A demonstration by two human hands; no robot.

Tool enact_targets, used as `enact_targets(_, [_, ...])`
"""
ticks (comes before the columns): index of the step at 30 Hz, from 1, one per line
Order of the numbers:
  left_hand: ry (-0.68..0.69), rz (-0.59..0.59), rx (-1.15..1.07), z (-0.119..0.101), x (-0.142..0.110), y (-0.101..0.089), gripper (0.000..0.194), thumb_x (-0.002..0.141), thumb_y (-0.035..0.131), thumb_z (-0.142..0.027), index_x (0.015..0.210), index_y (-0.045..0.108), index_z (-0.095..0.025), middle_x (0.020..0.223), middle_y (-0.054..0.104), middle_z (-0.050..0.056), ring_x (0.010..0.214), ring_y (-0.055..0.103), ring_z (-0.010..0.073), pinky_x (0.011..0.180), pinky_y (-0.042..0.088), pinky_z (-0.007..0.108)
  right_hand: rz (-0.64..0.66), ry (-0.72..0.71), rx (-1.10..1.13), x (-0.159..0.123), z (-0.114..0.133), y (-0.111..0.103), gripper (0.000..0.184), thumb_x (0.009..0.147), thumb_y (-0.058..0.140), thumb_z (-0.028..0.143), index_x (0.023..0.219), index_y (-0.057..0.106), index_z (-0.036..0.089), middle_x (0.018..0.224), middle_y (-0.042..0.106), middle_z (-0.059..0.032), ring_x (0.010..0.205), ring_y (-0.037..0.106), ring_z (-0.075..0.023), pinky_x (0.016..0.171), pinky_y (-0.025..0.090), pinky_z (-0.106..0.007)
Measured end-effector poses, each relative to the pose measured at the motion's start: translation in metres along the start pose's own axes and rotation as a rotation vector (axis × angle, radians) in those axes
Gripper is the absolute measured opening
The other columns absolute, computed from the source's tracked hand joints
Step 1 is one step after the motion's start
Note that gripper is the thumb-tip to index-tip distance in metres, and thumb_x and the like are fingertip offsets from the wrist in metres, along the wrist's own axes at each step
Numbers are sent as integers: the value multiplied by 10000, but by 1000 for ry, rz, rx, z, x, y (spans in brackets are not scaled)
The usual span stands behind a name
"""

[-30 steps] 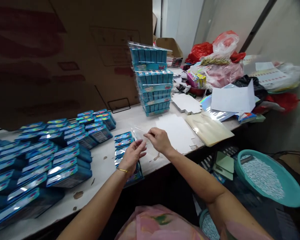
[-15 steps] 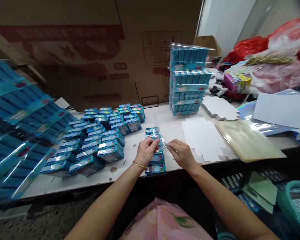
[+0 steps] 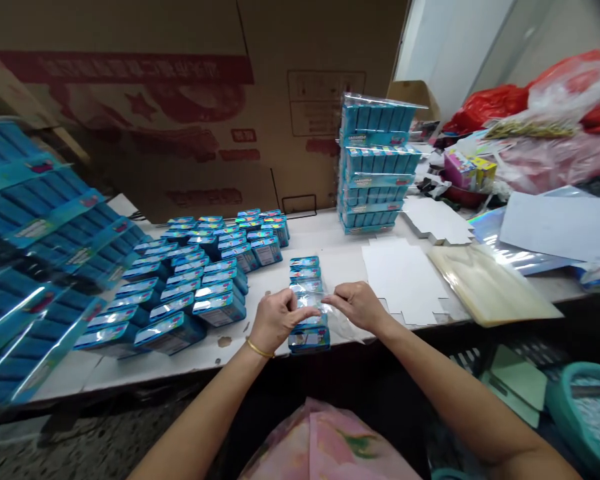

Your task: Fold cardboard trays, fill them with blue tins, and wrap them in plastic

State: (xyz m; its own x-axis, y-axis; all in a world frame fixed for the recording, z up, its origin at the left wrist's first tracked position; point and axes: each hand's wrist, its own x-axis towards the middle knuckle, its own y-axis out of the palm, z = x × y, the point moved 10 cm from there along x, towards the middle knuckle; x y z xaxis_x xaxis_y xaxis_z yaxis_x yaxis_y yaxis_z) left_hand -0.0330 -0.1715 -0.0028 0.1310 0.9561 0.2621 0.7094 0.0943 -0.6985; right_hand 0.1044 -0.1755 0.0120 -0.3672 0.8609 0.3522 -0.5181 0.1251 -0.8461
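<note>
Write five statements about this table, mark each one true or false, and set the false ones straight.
1. The right hand pinches clear plastic film. True.
2. The left hand has no bracelet at its wrist. False: a gold-coloured bracelet circles the wrist of the left hand.
3. A flat white die-cut card sheet lies to the right of the single row of blue boxes. True.
4. The teal basin stands on the tabletop. False: the teal basin is below the level of the tabletop, at lower right.
5. Red plastic bags lie among the clutter at upper right. True.
</note>
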Motion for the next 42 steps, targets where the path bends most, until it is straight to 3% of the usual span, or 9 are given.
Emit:
enact_targets(8, [335, -155, 132, -38, 1, -17, 285, 786, 469, -256, 1057, 538, -205, 947, 573, 50, 747, 554, 122, 665, 454, 248, 87, -186, -267, -1, 49, 3, 452, 865, 311, 493, 693, 584, 175, 599, 621, -25, 557, 561, -105, 495, 249, -209])
enact_targets(17, [387, -475, -78, -37, 20, -58, 193, 786, 511, -221, 929, 628, -168, 849, 660, 37, 769, 604, 125, 727, 478, 247, 135, 360, -457, 22, -60, 5, 246, 844, 382, 239, 816, 616, 169, 748, 652, -83, 663, 606, -172, 565, 383, -246])
enact_targets(20, [301, -497, -298, -32, 51, -77, 274, 789, 509, -274, 1043, 575, -197, 927, 654, 31, 723, 607, 104, 634, 493, 212, -178, 473, -321, 38, -77, -34, 302, 857, 361, 279, 813, 633, 154, 714, 650, -89, 683, 603, -172, 611, 408, -260])
enact_targets(24, [153, -458, -740, -9, 92, -79, 572, 762, 549, -300, 1282, 312, -267, 1042, 619, 44, 726, 610, 97, 485, 466, 155, -788, 317, 114, 52, -67, -86, 307, 858, 369, 334, 1007, 580, 168, 909, 642, -64, 777, 587, -132, 663, 430, -228])
enact_targets(26, [-3, -372, -937, 16, 107, -53, 518, 742, 575, -266, 1223, 381, -251, 1018, 624, 45, 740, 612, 98, 515, 479, 158, -846, 380, 412, 62, -86, -69, 316, 824, 433, 375, 1027, 564, 171, 844, 648, -37, 623, 570, -96, 552, 430, -197])
enact_targets(30, [-556, -156, -1083, 95, 113, 33, 118, 745, 562, -205, 845, 547, -144, 757, 640, 28, 625, 606, 68, 520, 461, 141, -517, 802, 1005, 83, -136, 43, 202, 759, 542, 292, 862, 577, 121, 568, 616, 10, 279, 287, -18, 281, 226, -162])
enact_targets(33, [-685, -142, -1064, 129, 114, 58, 107, 711, 599, -195, 710, 525, -118, 624, 610, 31, 529, 594, 87, 423, 404, 139, -379, 1010, 1229, 81, -151, 98, 162, 732, 568, 176, 878, 539, 112, 549, 619, 10, 269, 268, -1, 257, 184, -128])
enact_targets(37, [-643, -234, -1108, 131, 127, 49, 47, 732, 565, -144, 756, 529, -123, 672, 621, 26, 586, 609, 74, 540, 459, 161, -370, 1033, 1312, 88, -154, 97, 362, 659, 630, 140, 992, 488, 144, 596, 632, 30, 302, 355, 3, 275, 250, -89])
enact_targets(42, [-258, -262, -1124, 105, 142, 33, 250, 790, 508, -246, 1022, 533, -159, 924, 650, 67, 855, 617, 126, 807, 472, 275, -547, 643, 1414, 110, -151, 65, 485, 605, 677, 270, 1043, 477, 213, 815, 651, 16, 609, 602, -70, 523, 482, -159])
